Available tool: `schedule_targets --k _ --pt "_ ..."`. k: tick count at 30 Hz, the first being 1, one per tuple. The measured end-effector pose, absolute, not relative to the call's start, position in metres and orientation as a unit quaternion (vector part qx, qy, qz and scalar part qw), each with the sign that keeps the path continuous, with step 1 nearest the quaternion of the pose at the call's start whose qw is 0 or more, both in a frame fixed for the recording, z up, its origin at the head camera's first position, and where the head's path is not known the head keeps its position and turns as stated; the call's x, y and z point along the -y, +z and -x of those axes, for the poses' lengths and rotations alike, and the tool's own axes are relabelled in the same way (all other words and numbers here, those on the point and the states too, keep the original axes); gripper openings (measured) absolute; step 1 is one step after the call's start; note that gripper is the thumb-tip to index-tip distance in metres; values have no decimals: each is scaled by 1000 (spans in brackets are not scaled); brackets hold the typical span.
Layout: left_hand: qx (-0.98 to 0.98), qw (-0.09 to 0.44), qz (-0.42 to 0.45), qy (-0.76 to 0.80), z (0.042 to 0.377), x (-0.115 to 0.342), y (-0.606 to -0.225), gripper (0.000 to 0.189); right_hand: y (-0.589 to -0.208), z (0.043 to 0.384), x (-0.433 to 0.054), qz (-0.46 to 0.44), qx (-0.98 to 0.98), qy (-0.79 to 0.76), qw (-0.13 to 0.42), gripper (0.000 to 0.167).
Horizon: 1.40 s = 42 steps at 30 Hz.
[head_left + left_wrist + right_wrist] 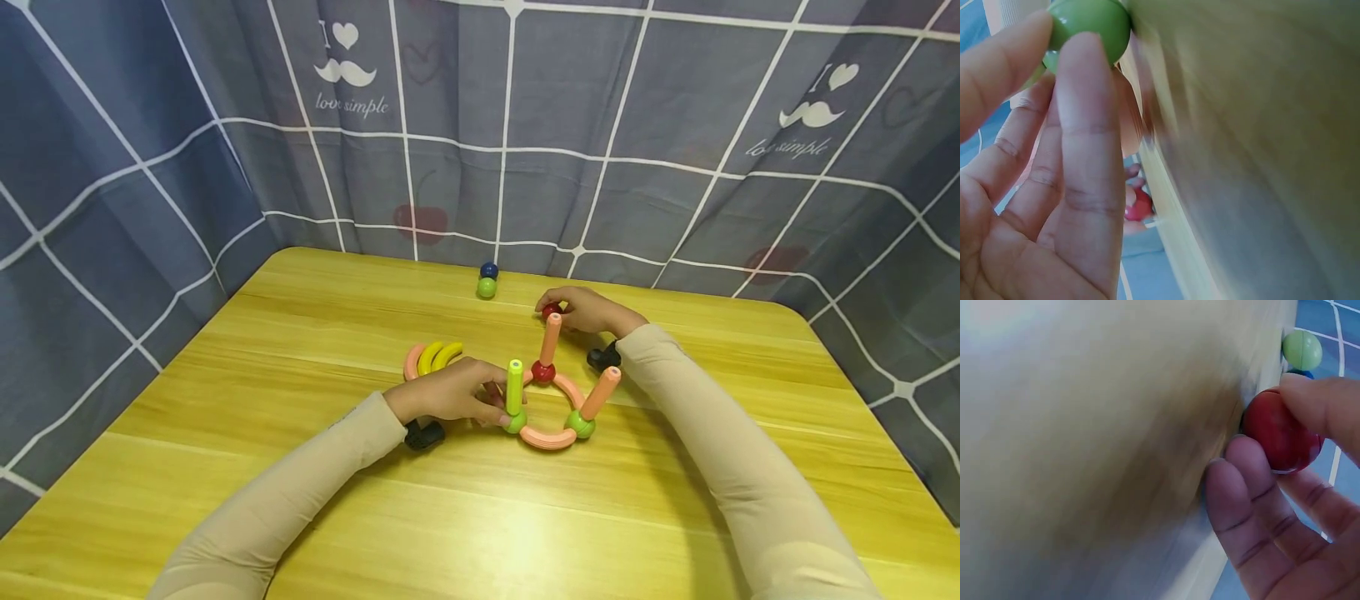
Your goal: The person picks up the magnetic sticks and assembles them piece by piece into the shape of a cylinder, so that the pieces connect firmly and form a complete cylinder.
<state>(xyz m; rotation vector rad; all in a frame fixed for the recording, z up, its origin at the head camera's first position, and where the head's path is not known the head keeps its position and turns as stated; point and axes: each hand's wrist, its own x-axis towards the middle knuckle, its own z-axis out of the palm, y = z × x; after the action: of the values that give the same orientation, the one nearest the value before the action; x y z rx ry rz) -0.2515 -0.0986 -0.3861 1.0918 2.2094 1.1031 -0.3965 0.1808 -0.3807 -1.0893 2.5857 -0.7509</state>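
A ring of curved salmon pieces [549, 439] joined by balls lies on the table, with upright sticks on the balls. My left hand [467, 390] pinches the left green ball [1094, 28] between thumb and fingers; a yellow-green stick [514, 385] rises from it. Behind the ring, my right hand [588, 310] holds a loose red ball [1279, 431] close to the tabletop. Another red ball [543, 372] at the ring's back carries a salmon stick [551, 340]. At the right, a green ball [581, 424] bears a second, leaning salmon stick [602, 392].
Left of the ring, beyond my left hand, lie yellow curved pieces [439, 357] and a salmon curved one [412, 362]. A blue ball [489, 270] and a green ball [487, 288] sit together near the table's back edge. A checked curtain [450, 183] hangs behind the wooden table [375, 533].
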Motion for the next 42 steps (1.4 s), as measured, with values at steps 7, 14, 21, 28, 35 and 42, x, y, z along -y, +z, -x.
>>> schedule_targets --k 7,14,21,28,35,42 --pt "-796 223 -393 403 252 97 -386 11 -379 381 -201 317 -876 -331 149 43" --pt "-797 233 -379 409 251 97 -385 11 -369 362 -217 293 -849 -419 136 38" --pt "-802 228 -375 406 249 96 -382 12 -356 338 -237 275 -821 -489 106 41" --pt "-805 226 -371 404 249 95 -383 11 -345 308 -252 264 -780 -563 74 37" --pt "-809 223 -364 405 247 95 -385 11 -338 281 -257 272 -738 -616 45 41" --pt "-803 225 -367 412 247 93 -386 12 -335 269 -262 331 -726 -601 54 48"
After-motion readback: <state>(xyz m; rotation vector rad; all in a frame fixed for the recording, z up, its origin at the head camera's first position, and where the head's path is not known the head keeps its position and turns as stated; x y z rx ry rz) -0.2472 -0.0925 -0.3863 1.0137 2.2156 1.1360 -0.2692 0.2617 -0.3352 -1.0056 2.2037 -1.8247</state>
